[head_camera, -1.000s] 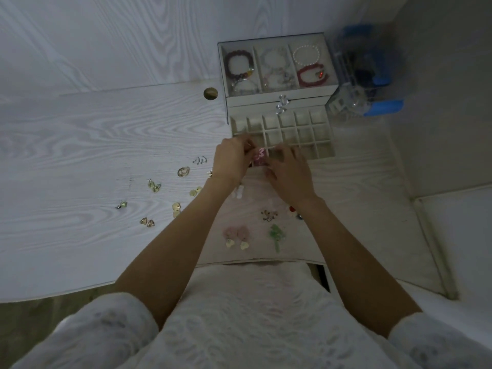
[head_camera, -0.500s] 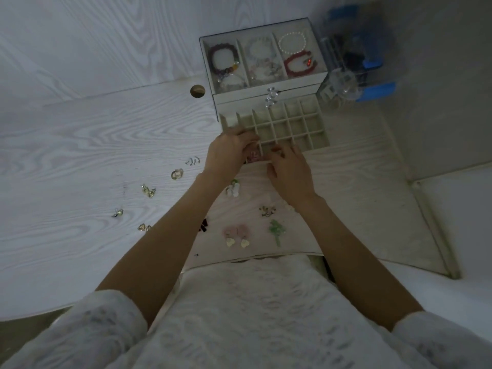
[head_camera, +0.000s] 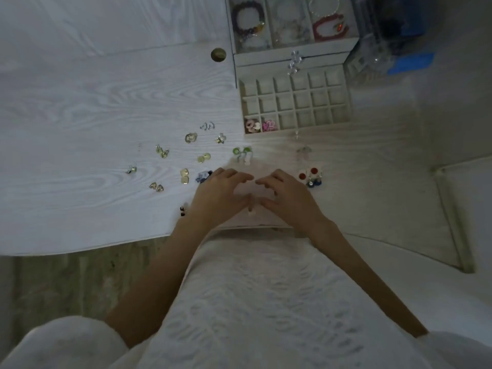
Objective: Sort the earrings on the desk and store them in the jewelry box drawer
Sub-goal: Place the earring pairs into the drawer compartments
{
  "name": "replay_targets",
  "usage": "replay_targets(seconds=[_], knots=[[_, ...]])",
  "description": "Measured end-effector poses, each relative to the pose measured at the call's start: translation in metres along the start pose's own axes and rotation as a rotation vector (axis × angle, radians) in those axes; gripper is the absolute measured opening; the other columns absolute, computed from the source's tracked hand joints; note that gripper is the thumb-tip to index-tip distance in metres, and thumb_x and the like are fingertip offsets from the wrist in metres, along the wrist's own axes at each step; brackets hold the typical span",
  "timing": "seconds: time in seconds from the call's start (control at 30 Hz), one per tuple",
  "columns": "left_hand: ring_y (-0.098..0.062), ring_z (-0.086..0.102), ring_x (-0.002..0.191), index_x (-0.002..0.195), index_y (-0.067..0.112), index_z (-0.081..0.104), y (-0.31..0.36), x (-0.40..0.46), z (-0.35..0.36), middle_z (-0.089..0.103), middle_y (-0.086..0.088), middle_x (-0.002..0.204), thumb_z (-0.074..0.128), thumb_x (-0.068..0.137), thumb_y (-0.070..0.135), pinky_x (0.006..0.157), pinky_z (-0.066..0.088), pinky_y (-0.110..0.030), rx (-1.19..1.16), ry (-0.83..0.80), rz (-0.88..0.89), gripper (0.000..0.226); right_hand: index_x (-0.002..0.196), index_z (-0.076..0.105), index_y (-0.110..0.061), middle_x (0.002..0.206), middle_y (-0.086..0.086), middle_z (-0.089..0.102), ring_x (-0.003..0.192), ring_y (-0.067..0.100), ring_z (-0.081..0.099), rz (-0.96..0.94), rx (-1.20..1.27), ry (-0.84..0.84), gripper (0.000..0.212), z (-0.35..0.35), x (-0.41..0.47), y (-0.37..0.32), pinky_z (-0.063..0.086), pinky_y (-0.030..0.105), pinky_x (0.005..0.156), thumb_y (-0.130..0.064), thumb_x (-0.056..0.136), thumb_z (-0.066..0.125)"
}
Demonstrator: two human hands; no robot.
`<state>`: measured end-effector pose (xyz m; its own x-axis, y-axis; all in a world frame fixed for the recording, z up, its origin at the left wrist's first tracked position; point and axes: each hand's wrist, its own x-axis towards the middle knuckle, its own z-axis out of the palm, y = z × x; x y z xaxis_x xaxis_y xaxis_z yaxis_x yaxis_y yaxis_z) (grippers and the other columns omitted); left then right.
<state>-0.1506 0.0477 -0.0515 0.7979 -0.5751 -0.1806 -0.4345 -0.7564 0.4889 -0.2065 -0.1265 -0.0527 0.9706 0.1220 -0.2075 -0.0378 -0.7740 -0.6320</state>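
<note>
Hovering near surface (head_camera: 80,107) front edge: left hand (head_camera: 218,193) and right hand (head_camera: 290,198), each grip released, fingers loosely curved. Earrings (head_camera: 183,155) scattered left; pink pair (head_camera: 269,125) in drawer (head_camera: 343,121) front-left compartments.

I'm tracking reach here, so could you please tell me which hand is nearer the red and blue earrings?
Right. The right hand lies just beside the red and blue earrings, on their left; the left hand sits farther left, beyond it.
</note>
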Motion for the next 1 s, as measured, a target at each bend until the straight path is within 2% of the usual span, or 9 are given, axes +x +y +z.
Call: replay_targets(seconds=[0.07, 0.17, 0.27, 0.43, 0.5, 0.63, 0.8, 0.9, 1.0], knots=[[-0.026, 0.055, 0.101, 0.119, 0.022, 0.058, -0.005, -0.014, 0.010, 0.065, -0.002, 0.109, 0.046, 0.076, 0.049, 0.081, 0.051, -0.039, 0.062, -0.073, -0.021, 0.052, 0.122, 0.055, -0.015, 0.109, 0.010, 0.053, 0.092, 0.023, 0.055, 0.033, 0.023, -0.100, 0.047, 0.008, 0.000, -0.010, 0.041, 0.027, 0.071, -0.032, 0.080, 0.069], [-0.030, 0.053, 0.103, 0.122, 0.017, 0.055, -0.009, -0.028, 0.021, 0.060, -0.007, 0.113, 0.063, 0.074, 0.031, 0.082, 0.050, -0.044, 0.055, -0.056, -0.079, 0.051, 0.128, 0.046, -0.017, 0.114, 0.010, 0.045, 0.091, 0.026, 0.054, 0.081, -0.068, -0.178, 0.060, 0.022, 0.000, -0.017, 0.041, 0.030, 0.067, -0.033, 0.075, 0.071], [-0.033, 0.057, 0.095, 0.115, 0.011, 0.060, -0.001, -0.031, 0.025, 0.059, -0.013, 0.109, 0.070, 0.073, 0.013, 0.074, 0.052, -0.041, 0.024, 0.027, -0.125, 0.043, 0.120, 0.049, -0.009, 0.114, 0.013, 0.044, 0.088, 0.027, 0.054, 0.051, -0.105, -0.135, 0.047, 0.034, 0.002, -0.019, 0.033, 0.026, 0.062, -0.023, 0.079, 0.067], [-0.033, 0.062, 0.071, 0.096, 0.008, 0.066, 0.006, -0.026, 0.032, 0.062, -0.014, 0.093, 0.063, 0.081, 0.009, 0.062, 0.051, -0.040, -0.038, 0.119, -0.158, 0.015, 0.106, 0.050, -0.005, 0.109, 0.014, 0.045, 0.081, 0.028, 0.053, 0.063, -0.088, -0.001, 0.030, 0.035, 0.005, -0.015, 0.042, 0.032, 0.061, -0.005, 0.079, 0.063], [-0.033, 0.062, 0.070, 0.095, 0.008, 0.066, 0.008, -0.023, 0.034, 0.062, -0.015, 0.090, 0.062, 0.083, 0.009, 0.061, 0.051, -0.041, -0.039, 0.135, -0.150, 0.013, 0.104, 0.050, -0.005, 0.105, 0.015, 0.046, 0.078, 0.028, 0.053, 0.069, -0.063, 0.025, 0.029, 0.033, 0.002, -0.014, 0.046, 0.036, 0.062, 0.000, 0.077, 0.061], [-0.035, 0.061, 0.074, 0.096, 0.006, 0.066, 0.008, -0.020, 0.034, 0.063, -0.017, 0.089, 0.060, 0.083, 0.007, 0.062, 0.048, -0.037, -0.038, 0.152, -0.152, 0.014, 0.105, 0.050, -0.010, 0.100, 0.009, 0.049, 0.079, 0.017, 0.048, 0.111, 0.112, 0.078, 0.033, 0.020, 0.001, -0.009, 0.044, 0.030, 0.066, -0.003, 0.076, 0.065], [-0.030, 0.063, 0.077, 0.098, 0.007, 0.066, 0.005, -0.015, 0.028, 0.064, -0.015, 0.091, 0.060, 0.085, 0.007, 0.070, 0.052, -0.037, -0.139, 0.159, -0.139, 0.014, 0.103, 0.055, -0.009, 0.103, 0.008, 0.054, 0.089, 0.021, 0.053, 0.140, 0.190, 0.353, 0.034, -0.039, 0.043, 0.004, 0.044, 0.031, 0.075, -0.005, 0.073, 0.070], [-0.021, 0.063, 0.075, 0.101, 0.010, 0.065, 0.007, 0.001, 0.016, 0.066, -0.011, 0.093, 0.061, 0.086, 0.012, 0.071, 0.054, -0.033, -0.204, 0.192, -0.135, 0.015, 0.108, 0.056, -0.007, 0.098, 0.004, 0.054, 0.092, 0.019, 0.050, 0.107, 0.096, 0.320, 0.033, -0.059, 0.082, 0.011, 0.043, 0.030, 0.080, -0.004, 0.077, 0.067], [-0.014, 0.062, 0.071, 0.102, 0.013, 0.064, 0.008, 0.024, 0.002, 0.068, -0.006, 0.093, 0.063, 0.086, 0.016, 0.070, 0.055, -0.031, -0.254, 0.254, -0.125, 0.016, 0.115, 0.057, -0.006, 0.108, 0.013, 0.060, 0.097, 0.027, 0.056, 0.049, -0.039, 0.213, 0.035, -0.057, 0.108, 0.016, 0.046, 0.033, 0.083, -0.001, 0.081, 0.061]])
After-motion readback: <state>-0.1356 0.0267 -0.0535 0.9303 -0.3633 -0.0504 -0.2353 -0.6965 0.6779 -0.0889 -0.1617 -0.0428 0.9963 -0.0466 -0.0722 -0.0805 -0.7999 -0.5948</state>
